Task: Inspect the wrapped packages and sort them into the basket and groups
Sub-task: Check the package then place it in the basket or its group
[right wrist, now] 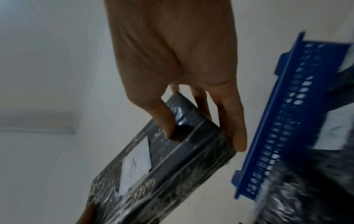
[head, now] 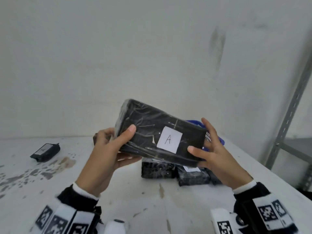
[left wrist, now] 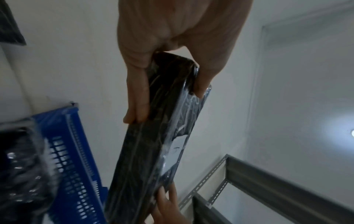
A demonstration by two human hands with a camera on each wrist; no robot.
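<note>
A long black package (head: 152, 132) wrapped in clear film, with a white label marked "A" (head: 169, 139), is held tilted in the air above the table. My left hand (head: 109, 146) grips its left end, thumb on top and fingers underneath. My right hand (head: 207, 149) holds the right end, thumb on the front face and fingers behind. The left wrist view shows the package (left wrist: 153, 151) edge-on between thumb and fingers. In the right wrist view the package (right wrist: 172, 166) shows its label, beside the blue basket (right wrist: 283, 121).
Several more black wrapped packages (head: 175, 171) lie on the white stained table (head: 135, 200) under the held one. A small black package labelled "A" (head: 45, 152) lies at far left. The blue basket (head: 219, 141) stands behind my right hand. A grey metal shelf frame (head: 290, 115) rises at right.
</note>
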